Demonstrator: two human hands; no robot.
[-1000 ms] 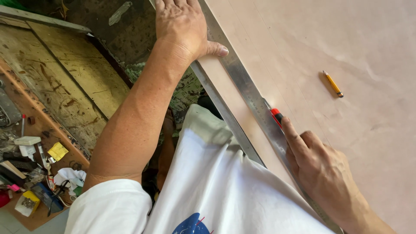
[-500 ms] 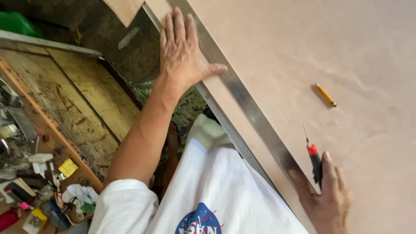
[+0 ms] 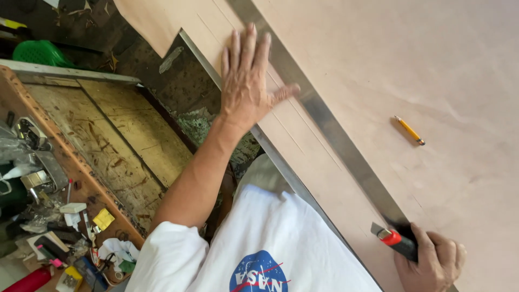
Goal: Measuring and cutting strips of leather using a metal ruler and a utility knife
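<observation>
Left hand [image 3: 246, 86] open, flat on metal straightedge [image 3: 330, 121] | right hand [image 3: 432, 262] grips knife [image 3: 397, 240] at straightedge's near end | straightedge runs diagonally across board [image 3: 432, 70], away from right hand toward left

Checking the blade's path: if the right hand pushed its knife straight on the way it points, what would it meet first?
Only the bare board alongside the metal straightedge; the right hand and knife point that way, and the left hand lies further up.
</observation>
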